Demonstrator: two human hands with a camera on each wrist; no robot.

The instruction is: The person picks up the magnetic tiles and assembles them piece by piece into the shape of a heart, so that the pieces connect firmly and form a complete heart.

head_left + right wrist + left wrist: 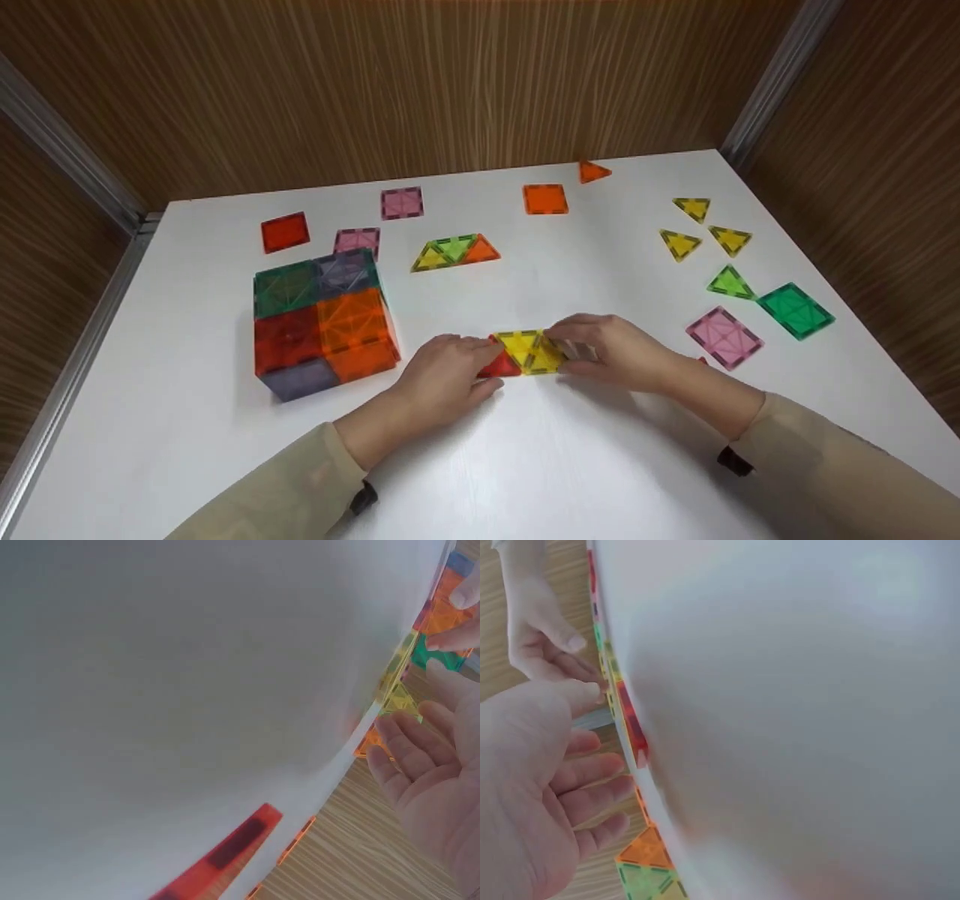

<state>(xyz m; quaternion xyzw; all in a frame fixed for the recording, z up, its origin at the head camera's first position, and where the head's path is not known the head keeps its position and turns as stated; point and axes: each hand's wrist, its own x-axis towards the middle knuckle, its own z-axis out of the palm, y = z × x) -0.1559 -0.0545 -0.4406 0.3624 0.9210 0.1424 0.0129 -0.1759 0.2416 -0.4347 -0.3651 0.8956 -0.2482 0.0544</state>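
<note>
A short row of triangular magnetic tiles lies flat on the table in the head view. At its left end is a red triangle tile [501, 365], followed by two yellow triangle tiles [516, 343]. My left hand [442, 382] pinches the red tile between forefinger and thumb at the row's left end. At the other end, my right hand [619, 352] holds the outer yellow tile, forefinger at its upper corner and thumb at its lower one. In the left wrist view the red tile [631, 724] appears nearly edge-on beside the thumb.
A block of coloured square tiles [289, 341] stands to the left. Behind the row lies a yellow, green and orange strip [454, 250]. Loose yellow triangles [680, 244], a pink square [725, 337] and a green square [796, 310] lie right. A red piece [232, 847] sits below my right forearm.
</note>
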